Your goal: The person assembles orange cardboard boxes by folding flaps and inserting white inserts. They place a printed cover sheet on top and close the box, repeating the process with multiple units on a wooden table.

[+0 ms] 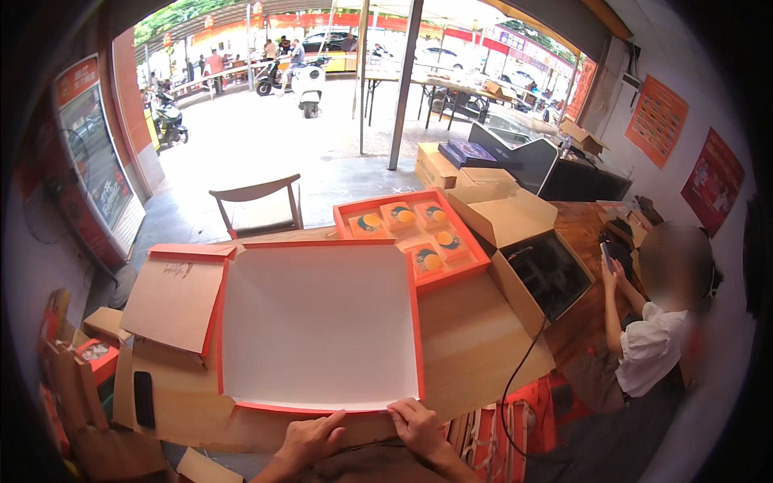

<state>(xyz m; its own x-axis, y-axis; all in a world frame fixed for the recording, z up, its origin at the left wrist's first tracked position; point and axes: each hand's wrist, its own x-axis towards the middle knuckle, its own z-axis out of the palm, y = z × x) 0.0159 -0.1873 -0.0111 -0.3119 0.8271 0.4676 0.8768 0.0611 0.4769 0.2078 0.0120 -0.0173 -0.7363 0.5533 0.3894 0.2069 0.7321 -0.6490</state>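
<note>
A large shallow cardboard box lid (318, 322), white inside with red-orange edges, lies with its inner side up on the wooden table in front of me. My left hand (312, 439) is at the middle of its near edge, fingers together and pressed against the red rim. Close to the near right corner, my right hand (416, 427) pinches the same rim between thumb and fingers. Behind the lid sits an open red-orange tray (487, 262) with several small square packs (398, 214) in it, each bearing an orange round shape.
Left of the lid lies a folded pinkish cardboard piece (173, 298), with a black phone (144, 398) nearer me. An open carton (523, 270) holds something dark; a black cable (515, 378) hangs from it. At right sits a person holding a phone. A wooden chair (256, 197) stands beyond the table.
</note>
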